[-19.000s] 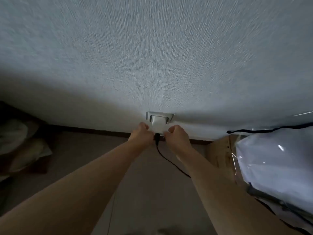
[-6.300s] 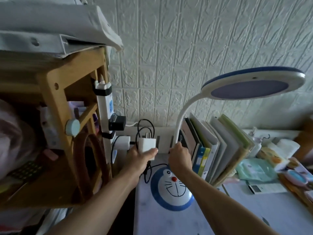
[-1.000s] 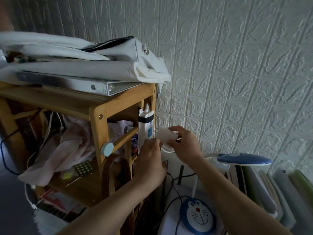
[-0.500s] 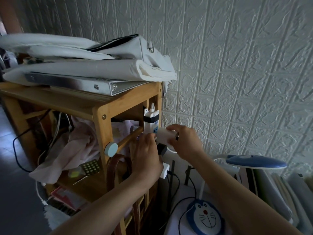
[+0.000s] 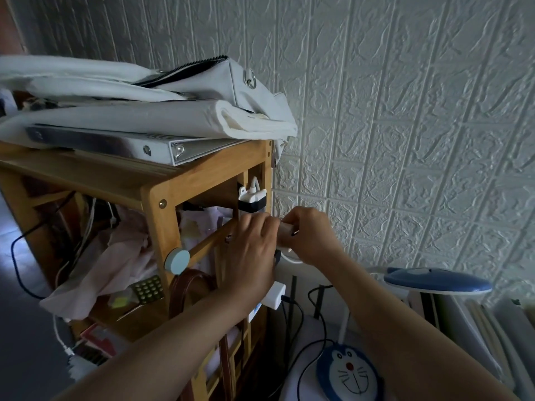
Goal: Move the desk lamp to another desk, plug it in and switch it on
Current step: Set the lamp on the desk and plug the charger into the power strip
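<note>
Desk lamp (image 5: pixel 350 369) stands on the bench at 5 o'clock, unlit. Its white adapter (image 5: pixel 285 229), light, rigid and smooth, suits a grip on its flat sides; right hand (image 5: pixel 311 235) fingers pinch it, left hand (image 5: pixel 252 250) steadies the power strip (image 5: pixel 252 202).

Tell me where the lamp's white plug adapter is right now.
In the head view, the white plug adapter is pinched between the left hand and right hand, at the power strip strapped to the wooden shelf.
</note>
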Available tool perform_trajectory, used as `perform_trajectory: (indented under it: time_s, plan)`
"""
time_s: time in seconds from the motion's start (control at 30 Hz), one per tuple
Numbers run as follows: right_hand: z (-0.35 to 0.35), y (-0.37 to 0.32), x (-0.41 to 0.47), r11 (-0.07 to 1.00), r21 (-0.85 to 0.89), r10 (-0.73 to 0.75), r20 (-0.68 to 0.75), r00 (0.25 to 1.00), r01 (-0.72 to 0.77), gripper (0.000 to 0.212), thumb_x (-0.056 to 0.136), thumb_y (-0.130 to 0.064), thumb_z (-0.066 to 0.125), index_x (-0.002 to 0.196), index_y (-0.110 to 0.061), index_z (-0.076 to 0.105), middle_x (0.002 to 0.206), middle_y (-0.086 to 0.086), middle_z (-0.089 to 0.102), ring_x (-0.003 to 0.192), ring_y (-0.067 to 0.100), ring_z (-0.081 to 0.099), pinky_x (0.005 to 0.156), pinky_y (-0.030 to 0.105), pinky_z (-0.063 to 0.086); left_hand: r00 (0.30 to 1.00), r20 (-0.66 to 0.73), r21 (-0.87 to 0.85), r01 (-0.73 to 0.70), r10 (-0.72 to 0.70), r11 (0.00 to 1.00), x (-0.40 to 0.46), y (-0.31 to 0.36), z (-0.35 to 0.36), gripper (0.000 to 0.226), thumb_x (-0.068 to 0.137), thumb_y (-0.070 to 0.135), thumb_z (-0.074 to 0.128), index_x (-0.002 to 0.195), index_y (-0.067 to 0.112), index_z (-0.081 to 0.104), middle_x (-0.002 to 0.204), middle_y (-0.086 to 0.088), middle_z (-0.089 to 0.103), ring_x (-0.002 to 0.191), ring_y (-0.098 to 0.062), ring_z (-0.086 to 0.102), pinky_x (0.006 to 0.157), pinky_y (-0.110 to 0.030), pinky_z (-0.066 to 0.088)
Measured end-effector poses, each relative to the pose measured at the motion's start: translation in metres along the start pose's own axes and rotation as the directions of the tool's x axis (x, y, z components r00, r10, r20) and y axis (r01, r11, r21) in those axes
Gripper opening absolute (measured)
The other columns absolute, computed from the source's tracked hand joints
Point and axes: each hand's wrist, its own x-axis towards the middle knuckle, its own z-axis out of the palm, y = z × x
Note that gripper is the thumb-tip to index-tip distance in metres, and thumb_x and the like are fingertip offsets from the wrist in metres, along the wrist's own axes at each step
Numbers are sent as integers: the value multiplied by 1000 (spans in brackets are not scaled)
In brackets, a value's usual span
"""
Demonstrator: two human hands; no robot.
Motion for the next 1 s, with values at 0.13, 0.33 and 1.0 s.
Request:
perform_trajectory:
  time_s: [0.13, 0.33, 1.0]
  plan:
    - [-3, 5, 0, 999, 29, -21, 15, 1000, 21, 18, 73, -9, 68, 90, -6, 69, 89, 12, 72, 82, 26, 66, 73, 35, 54, 1000, -2, 48, -17, 17, 999, 8, 8, 2, 57, 37, 23, 89, 88, 25, 64, 92, 8, 67, 91, -14, 60, 67, -24, 51]
    - [-12, 16, -1, 997, 80, 4, 48, 999, -8, 15, 70, -14, 76, 83, -7, 73, 83, 11, 74, 79, 24, 69, 78, 40, 58, 997, -37, 42, -63, 65, 997, 16, 7, 13, 31, 63, 21, 78, 89, 18, 61, 90, 0, 67, 87, -21, 62, 72, -33, 49]
    - [-7, 1, 0, 993, 18, 114, 0, 993, -114, 14, 73, -12, 75, 86, -7, 74, 86, 10, 74, 78, 19, 68, 66, 24, 51, 991, -96, 25, -94, 96, 995, 19, -1, 24, 41, 56, 20, 70, 93, 23, 51, 95, -2, 57, 91, -24, 54, 81, -41, 40]
